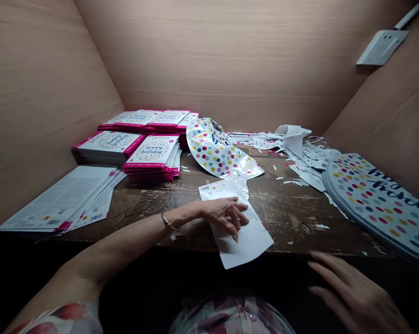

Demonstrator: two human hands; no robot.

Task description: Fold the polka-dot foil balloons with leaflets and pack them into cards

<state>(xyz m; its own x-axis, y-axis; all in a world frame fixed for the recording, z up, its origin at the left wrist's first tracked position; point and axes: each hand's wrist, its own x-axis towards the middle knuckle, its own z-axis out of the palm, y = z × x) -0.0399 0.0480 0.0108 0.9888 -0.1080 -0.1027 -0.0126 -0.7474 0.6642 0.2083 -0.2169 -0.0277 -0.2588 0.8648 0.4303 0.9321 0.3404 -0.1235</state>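
Worn desk (286,218) — left hand (223,215) on white sheet (246,243) (right hand (355,292) cropped).

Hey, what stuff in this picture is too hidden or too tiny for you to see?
From the head view:
- White printed packaging sheet: the left hand covers part of its print.
- Dotted foil balloon: the right edge cuts it off, so its words are incomplete.
- Packet backs: the small print is too tiny to read.
- Right hand: the bottom edge cuts off the wrist.

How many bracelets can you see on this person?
1: a metal bracelet on the left wrist. The right wrist is out of view, so another may be hidden.
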